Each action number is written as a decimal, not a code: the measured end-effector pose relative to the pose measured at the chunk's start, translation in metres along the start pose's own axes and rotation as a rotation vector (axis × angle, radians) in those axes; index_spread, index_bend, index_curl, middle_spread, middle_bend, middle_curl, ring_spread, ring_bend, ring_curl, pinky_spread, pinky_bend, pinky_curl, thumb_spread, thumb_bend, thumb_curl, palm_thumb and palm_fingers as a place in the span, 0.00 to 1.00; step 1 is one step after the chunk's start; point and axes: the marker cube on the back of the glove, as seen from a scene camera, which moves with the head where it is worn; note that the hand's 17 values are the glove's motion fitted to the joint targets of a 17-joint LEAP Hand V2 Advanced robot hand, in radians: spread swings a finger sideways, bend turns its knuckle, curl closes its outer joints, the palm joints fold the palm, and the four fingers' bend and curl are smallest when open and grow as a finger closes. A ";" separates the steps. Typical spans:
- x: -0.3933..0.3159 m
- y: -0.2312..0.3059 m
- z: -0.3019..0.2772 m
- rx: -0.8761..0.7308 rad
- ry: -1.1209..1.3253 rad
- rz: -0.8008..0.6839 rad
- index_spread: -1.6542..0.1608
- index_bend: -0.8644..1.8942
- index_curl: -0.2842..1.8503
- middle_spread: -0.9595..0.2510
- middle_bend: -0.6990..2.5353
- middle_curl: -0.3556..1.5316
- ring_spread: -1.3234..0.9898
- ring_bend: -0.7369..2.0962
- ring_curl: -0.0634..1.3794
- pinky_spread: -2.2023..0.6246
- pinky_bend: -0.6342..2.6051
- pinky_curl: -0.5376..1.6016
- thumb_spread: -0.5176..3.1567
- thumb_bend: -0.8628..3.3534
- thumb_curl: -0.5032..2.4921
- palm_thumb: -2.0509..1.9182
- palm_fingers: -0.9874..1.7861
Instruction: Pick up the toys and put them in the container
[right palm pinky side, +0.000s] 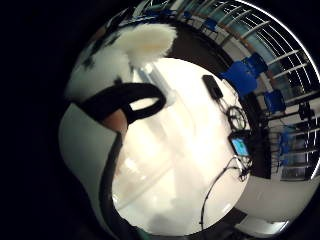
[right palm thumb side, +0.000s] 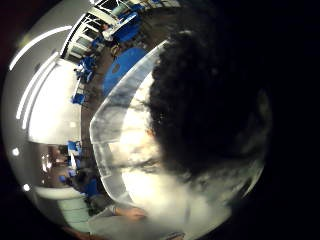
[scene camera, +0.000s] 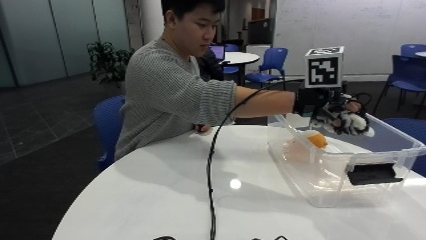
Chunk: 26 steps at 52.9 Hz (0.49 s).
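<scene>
The person reaches across the round white table (scene camera: 166, 190) with the gloved right hand (scene camera: 333, 112), which hangs over the clear plastic container (scene camera: 319, 170) standing at the table's far edge on that side. The fingers are curled round a black-and-white plush toy (scene camera: 353, 124); its fur bulges out below the hand in the outside view and crowds both palm views (white fluff beside the strap in one, dark fur in the other). The toy is in the air above the container's open top, not yet inside it.

Another toy with an orange part (scene camera: 317, 140) already lies in the container against its near wall. The container's black latch (scene camera: 373, 174) faces the camera.

This looks like the placing step: the toy has been carried over and only the release is left. The next move probably calls for lowering the hand a little past the rim and uncurling the fingers so that the plush drops beside the orange one, clear of the wall. Whether more toys wait on the table cannot be told from these views.
</scene>
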 end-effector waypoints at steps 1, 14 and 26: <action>-0.002 -0.002 0.002 -0.003 0.009 -0.004 0.65 0.36 0.48 0.52 0.29 0.52 0.42 0.45 0.37 0.65 0.59 0.43 0.42 0.21 0.45 0.67 0.55; -0.001 -0.008 0.023 -0.075 0.029 0.021 0.66 0.39 0.49 0.53 0.29 0.54 0.44 0.40 0.37 0.67 0.59 0.43 0.45 0.21 0.44 0.66 0.48; 0.017 0.006 0.019 -0.087 -0.007 0.028 0.67 0.38 0.46 0.61 0.25 0.47 0.50 0.33 0.33 0.76 0.60 0.42 0.48 0.19 0.36 0.58 0.34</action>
